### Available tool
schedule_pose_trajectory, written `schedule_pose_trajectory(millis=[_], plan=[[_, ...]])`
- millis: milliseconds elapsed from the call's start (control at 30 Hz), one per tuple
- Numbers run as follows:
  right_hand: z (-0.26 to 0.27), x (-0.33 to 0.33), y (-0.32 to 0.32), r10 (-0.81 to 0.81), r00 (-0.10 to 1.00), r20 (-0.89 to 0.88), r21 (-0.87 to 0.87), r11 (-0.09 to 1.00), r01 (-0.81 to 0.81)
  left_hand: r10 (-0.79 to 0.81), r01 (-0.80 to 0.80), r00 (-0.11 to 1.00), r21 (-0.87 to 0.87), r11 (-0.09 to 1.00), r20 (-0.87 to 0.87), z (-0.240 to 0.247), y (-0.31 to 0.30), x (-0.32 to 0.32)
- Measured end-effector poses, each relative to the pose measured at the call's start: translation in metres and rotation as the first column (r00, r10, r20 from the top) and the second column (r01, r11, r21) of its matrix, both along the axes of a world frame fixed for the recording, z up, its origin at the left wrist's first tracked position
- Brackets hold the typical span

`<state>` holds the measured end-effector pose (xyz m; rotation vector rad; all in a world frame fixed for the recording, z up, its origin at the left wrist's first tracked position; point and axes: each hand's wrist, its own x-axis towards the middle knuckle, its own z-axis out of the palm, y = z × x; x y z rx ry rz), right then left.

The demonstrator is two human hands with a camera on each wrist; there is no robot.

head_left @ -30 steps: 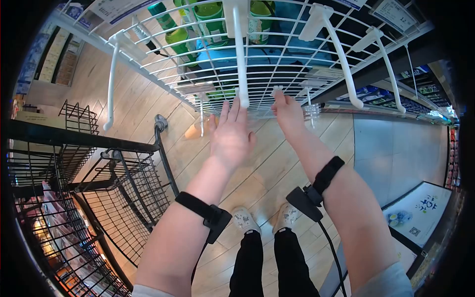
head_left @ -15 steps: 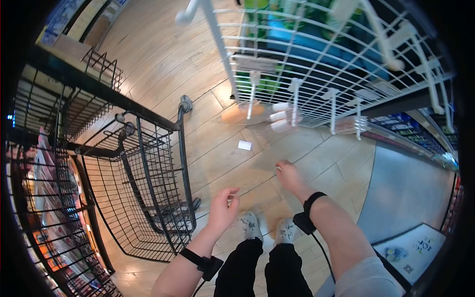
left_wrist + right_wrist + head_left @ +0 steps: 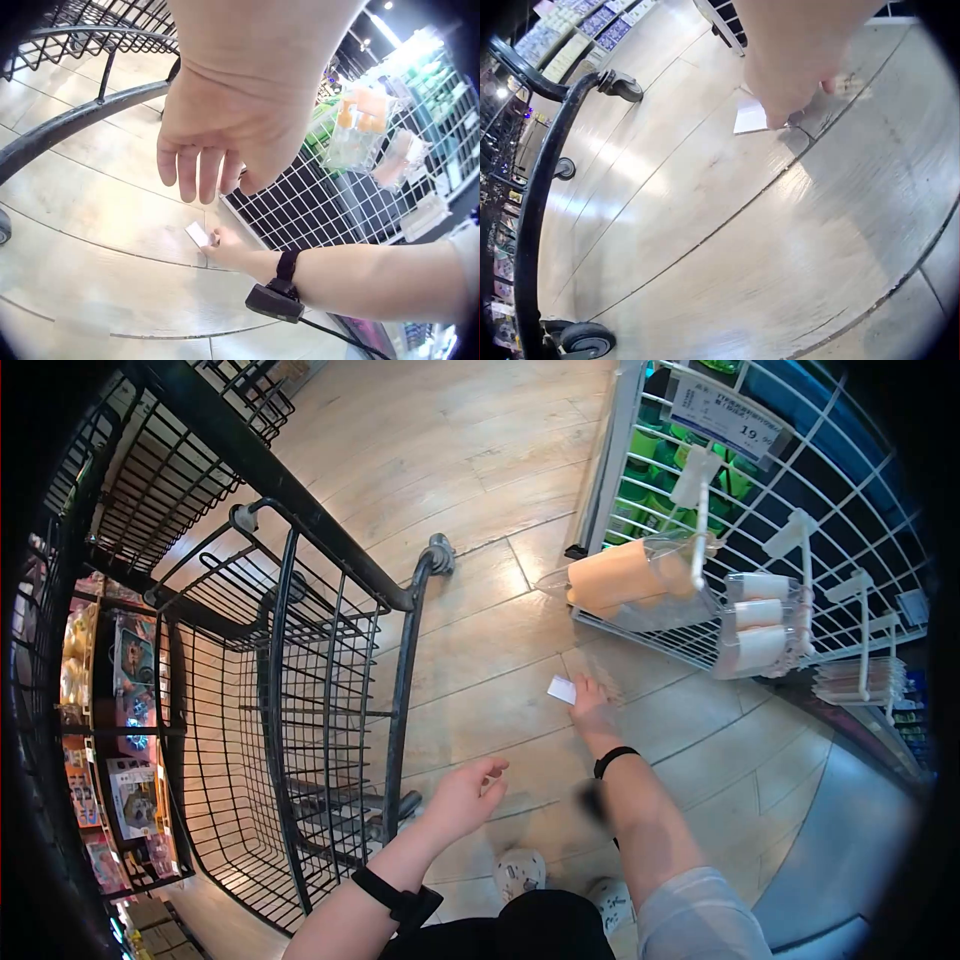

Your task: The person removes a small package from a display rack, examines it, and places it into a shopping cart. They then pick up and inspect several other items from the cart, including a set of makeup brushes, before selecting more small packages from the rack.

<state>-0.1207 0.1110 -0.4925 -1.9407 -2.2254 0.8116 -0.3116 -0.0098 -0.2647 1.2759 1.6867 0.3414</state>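
A small white card is down at the wood-look floor, below the wire rack. My right hand reaches down to it, and its fingertips pinch one edge; in the right wrist view the white card sticks out past the fingers. In the left wrist view the same card shows beside the curled fingers. My left hand hangs in the air between the cart and my right forearm, fingers loosely bent with nothing in them. Seen close in the left wrist view, the left hand has its fingers hanging down.
A black wire shopping cart stands at the left, close to my left hand. At the upper right is a white wire rack, its hooks carrying an orange-beige packet and white packaged items. Green bottles show behind the rack.
Both hands have come down from the rack's hooks. My right hand has reached forward to the card on the floor. The view has turned toward the cart and dropped lower.
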Motion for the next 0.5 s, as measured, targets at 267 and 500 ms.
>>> schedule_pose_trajectory(millis=[267, 500], plan=[[0.023, 0.0, -0.012, -0.231, 0.97, -0.077, -0.367, 0.911, 0.188, -0.121, 0.13, 0.985, 0.061, 0.99, -0.124, -0.009, 0.016, 0.012], [0.186, 0.016, -0.075, -0.347, 0.611, -0.712, -0.514, 0.85, -0.115, -0.211, 0.361, 0.905, 0.405, 0.84, -0.37, 0.065, 0.029, 0.083]])
